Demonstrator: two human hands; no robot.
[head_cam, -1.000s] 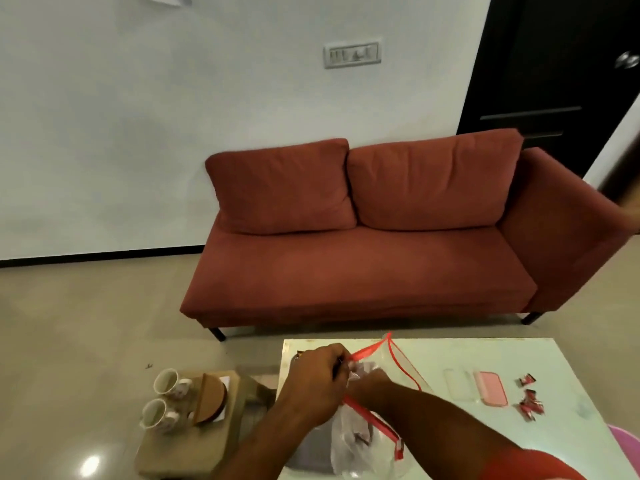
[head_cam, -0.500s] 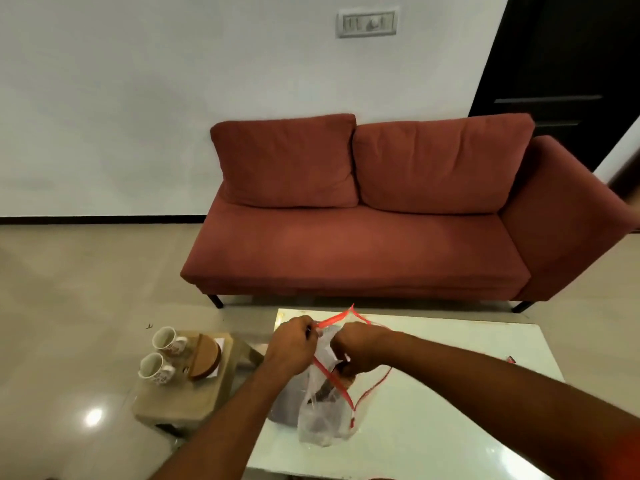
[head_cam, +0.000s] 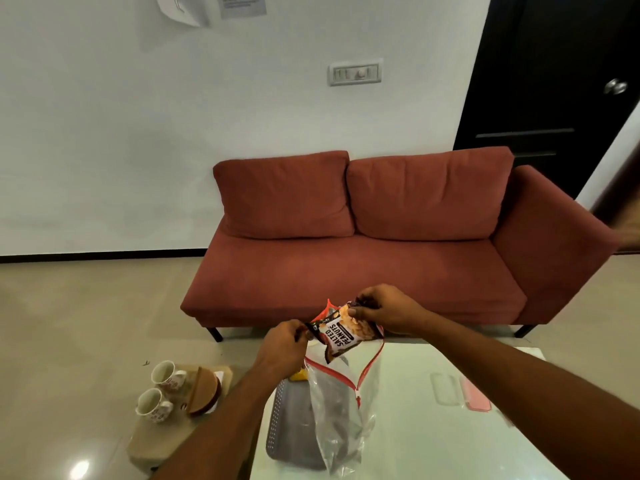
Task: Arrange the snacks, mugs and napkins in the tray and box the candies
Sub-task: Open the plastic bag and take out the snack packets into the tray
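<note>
Head view, from my remote station: both forearms enter from the lower edge, cut off by the frame. My left hand (head_cam: 282,346) pinches the red-edged rim of a clear zip bag (head_cam: 341,407); the grip is narrow, closed on the rim, with the fingertips partly hidden behind the plastic. My right hand (head_cam: 386,308) pinches the top corner of a peanut packet (head_cam: 341,332), a glossy brown and white pouch printed "SALTED PEANUTS", held above the bag's open mouth with its lower end just inside the rim.

The bag is thin, crinkled, transparent film. Dark shapes lie inside it, but I cannot identify them through the folds. Below it a grey tray (head_cam: 285,424) with a perforated wall sits on the desk (head_cam: 433,438), a pale, glossy, reflective top; most of the tray floor is hidden by the bag. A small yellow item (head_cam: 298,375) shows beside my left wrist, too obscured to name.

On the right of the desk lie a clear lid (head_cam: 444,389) and a pink box (head_cam: 474,393), both rounded rectangles, slightly blurred.

On a low wooden stool (head_cam: 152,441) to the left stand two white patterned mugs (head_cam: 157,393) beside a round brown holder (head_cam: 204,393) resting on white paper, possibly napkins. A red fabric sofa (head_cam: 363,258) stands behind.
</note>
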